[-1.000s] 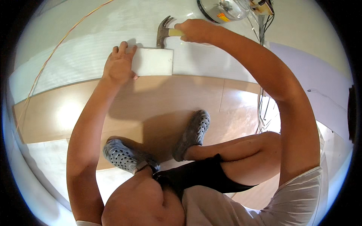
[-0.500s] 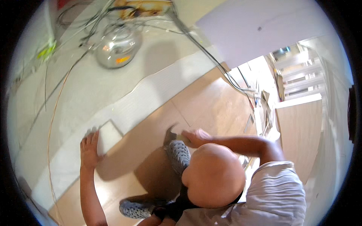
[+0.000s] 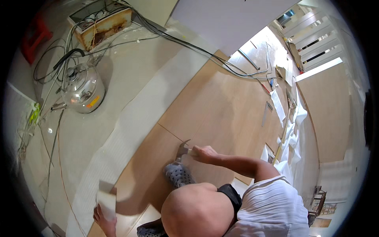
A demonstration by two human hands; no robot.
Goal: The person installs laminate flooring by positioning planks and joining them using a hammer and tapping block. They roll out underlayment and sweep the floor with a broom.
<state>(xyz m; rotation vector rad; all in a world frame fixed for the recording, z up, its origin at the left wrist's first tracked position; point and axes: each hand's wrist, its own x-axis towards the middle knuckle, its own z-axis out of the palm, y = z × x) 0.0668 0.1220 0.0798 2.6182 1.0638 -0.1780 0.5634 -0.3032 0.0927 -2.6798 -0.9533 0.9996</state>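
Observation:
My right hand (image 3: 204, 154) is closed round the handle of a claw hammer (image 3: 182, 151), whose metal head lies just above the toe of my grey perforated shoe (image 3: 177, 174). At the lower left, my left hand (image 3: 105, 222) grips a small pale offcut of board (image 3: 107, 202) at the edge of the laid floor. The offcut hides part of that hand's fingers. Beneath me are wood-look floor planks (image 3: 225, 106), with a short dark seam running toward the hammer. Beside them runs a strip of white ribbed underlay (image 3: 114, 146).
A glass kettle (image 3: 83, 89) stands on the bare floor at the left, near a rusty open box (image 3: 104, 27) with wires. Grey cables (image 3: 189, 48) cross the planks at the top. Along the right lie crumpled white foam scraps (image 3: 292, 138) and a leaning wood panel (image 3: 327, 110).
My view has turned, shifting the scene. My left hand, earlier spread beside the pale offcut, is now lower in the picture and gripping it. The hammer remains in my right hand.

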